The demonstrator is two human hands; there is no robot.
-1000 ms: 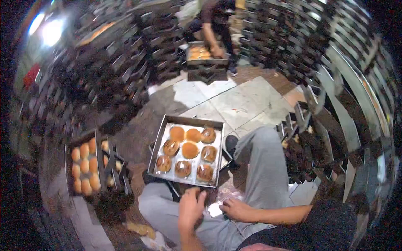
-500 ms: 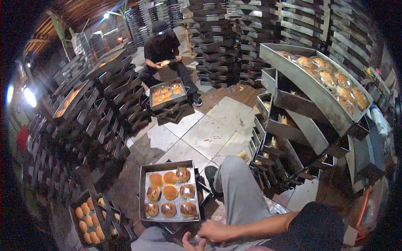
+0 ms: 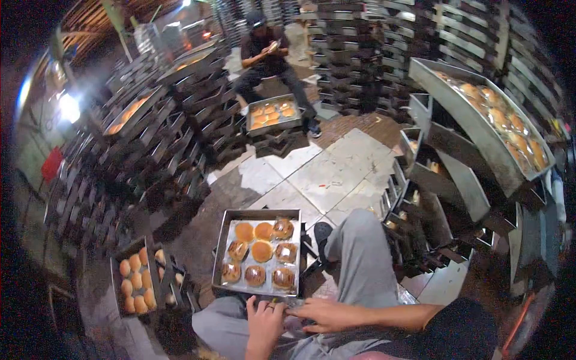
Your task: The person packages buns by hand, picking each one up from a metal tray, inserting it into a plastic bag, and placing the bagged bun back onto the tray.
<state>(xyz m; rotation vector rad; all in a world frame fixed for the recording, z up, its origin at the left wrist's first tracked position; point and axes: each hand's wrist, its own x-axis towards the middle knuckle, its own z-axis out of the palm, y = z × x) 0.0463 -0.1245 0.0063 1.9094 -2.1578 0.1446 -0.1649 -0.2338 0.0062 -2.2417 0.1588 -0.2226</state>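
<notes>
At the bottom, above my lap, my left hand [image 3: 266, 321] and my right hand [image 3: 327, 315] come close together with their fingers bent. A shiny, clear piece that looks like a plastic wrapper [image 3: 294, 303] shows between them, partly covered by the fingers. Just beyond them is a square metal tray [image 3: 219, 255] lined with pale paper. In it lie several buns in glossy clear wrapping with dark-striped tops, such as the wrapped bun [image 3: 255, 275] in the front row. Three plain golden buns, one of them the middle bun [image 3: 261, 252], look unwrapped.
Left of my knee, a tray of plain buns [image 3: 137, 280] tops a low stack. A tilted tray of wrapped buns [image 3: 493, 117] crowns the right stack. Across the tiled floor [image 3: 327, 174], a co-worker [image 3: 264, 54] sits handling something behind another bun tray [image 3: 275, 124]. Tray stacks line the walls.
My left hand has come further into view and reached forward toward the near tray edge. The right hand has shifted slightly forward. The co-worker's hands have risen toward the chest. The whole view has shifted.
</notes>
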